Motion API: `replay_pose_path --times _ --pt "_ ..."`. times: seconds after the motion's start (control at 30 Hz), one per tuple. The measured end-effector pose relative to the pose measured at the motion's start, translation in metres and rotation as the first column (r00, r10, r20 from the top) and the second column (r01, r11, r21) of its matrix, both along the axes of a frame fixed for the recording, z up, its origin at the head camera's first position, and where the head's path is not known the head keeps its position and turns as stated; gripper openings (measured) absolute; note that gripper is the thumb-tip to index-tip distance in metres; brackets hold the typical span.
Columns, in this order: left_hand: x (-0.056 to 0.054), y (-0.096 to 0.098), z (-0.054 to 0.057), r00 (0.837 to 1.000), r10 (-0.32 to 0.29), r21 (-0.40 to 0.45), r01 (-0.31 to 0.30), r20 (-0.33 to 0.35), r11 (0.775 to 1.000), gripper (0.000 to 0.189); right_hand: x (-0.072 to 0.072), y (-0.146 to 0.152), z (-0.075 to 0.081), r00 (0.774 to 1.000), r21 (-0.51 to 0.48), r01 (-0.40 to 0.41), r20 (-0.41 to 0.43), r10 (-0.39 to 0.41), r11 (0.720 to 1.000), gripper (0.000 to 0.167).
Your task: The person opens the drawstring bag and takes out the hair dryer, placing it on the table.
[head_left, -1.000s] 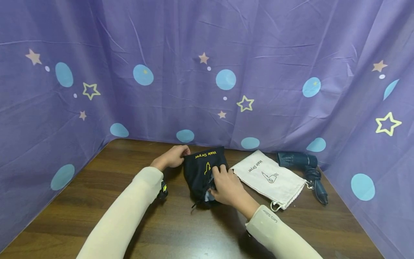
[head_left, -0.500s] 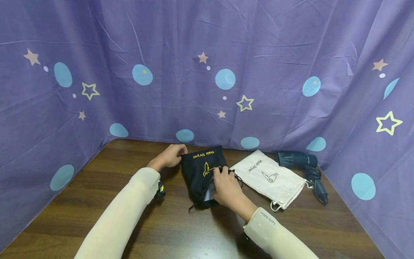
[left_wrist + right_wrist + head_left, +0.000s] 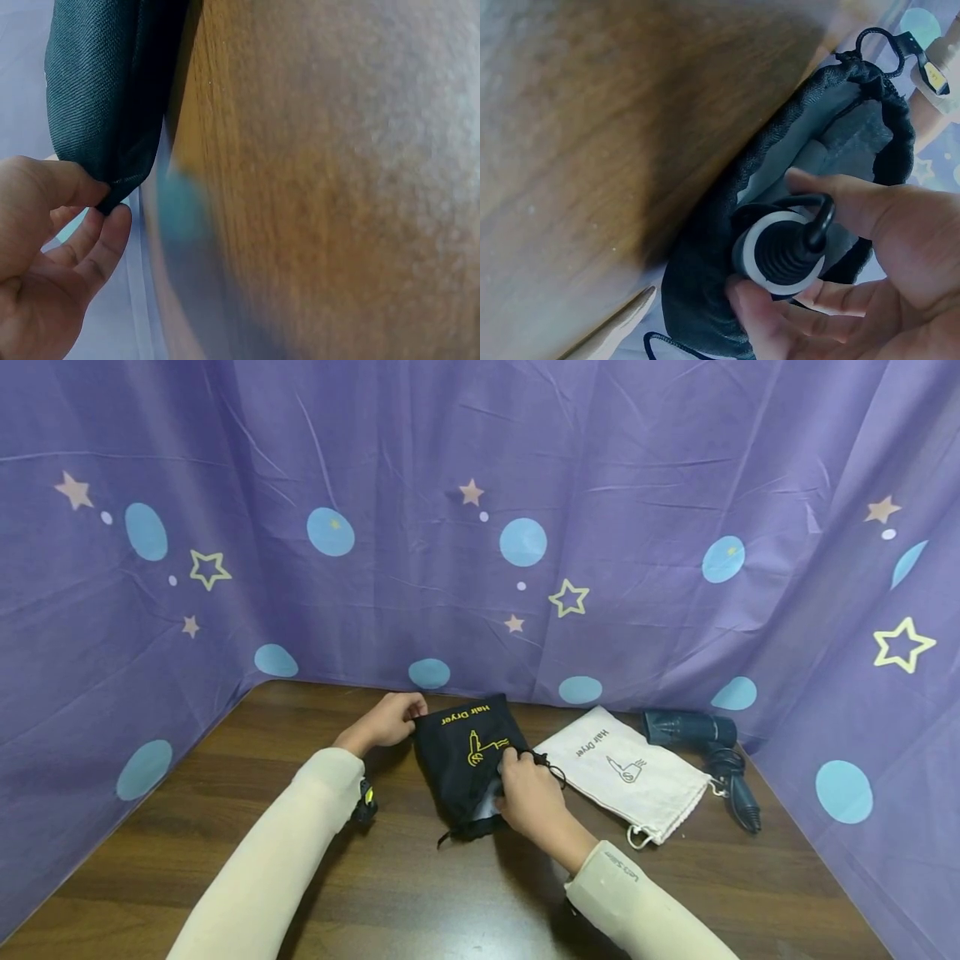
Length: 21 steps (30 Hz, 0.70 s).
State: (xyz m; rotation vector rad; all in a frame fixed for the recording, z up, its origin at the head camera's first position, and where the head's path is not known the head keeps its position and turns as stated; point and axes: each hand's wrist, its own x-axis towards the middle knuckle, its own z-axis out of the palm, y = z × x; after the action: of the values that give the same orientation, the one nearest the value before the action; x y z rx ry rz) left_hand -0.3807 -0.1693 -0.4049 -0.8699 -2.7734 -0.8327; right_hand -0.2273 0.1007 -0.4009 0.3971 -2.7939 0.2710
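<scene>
A black drawstring bag with yellow "Hair Dryer" lettering lies on the table. My left hand is at its far left corner; in the left wrist view, thumb and fingertips pinch the dark cloth. At the bag's mouth is my right hand. The right wrist view looks into the open mouth, past its gathered black rim to a grey lining. There my right hand grips the handle end of a hair dryer, with a pale ring and black cord. The rest of this dryer is hidden in the bag.
To the right lies a white drawstring bag, also printed "Hair Dryer", close beside the black one. Beyond it a dark blue hair dryer rests with its cord coiled at the handle. A purple curtain hangs behind the table.
The left hand has drawn the black bag a little to the left, uncovering more of its yellow print. My right hand stays near the mouth, shifted slightly right.
</scene>
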Motion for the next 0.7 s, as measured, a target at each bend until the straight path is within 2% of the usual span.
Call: replay_pose_path --times 0.3,0.7 --pt "-0.006 -0.009 -0.005 0.999 0.027 0.023 -0.026 -0.027 0.999 0.026 0.0 0.006 0.001 0.999 0.025 -0.032 -0.019 0.033 0.999 0.043" --pt "-0.006 -0.025 -0.01 0.999 0.036 0.044 -0.035 -0.019 0.998 0.027 0.002 0.027 0.004 0.996 -0.012 -0.066 0.063 0.067 0.998 0.048"
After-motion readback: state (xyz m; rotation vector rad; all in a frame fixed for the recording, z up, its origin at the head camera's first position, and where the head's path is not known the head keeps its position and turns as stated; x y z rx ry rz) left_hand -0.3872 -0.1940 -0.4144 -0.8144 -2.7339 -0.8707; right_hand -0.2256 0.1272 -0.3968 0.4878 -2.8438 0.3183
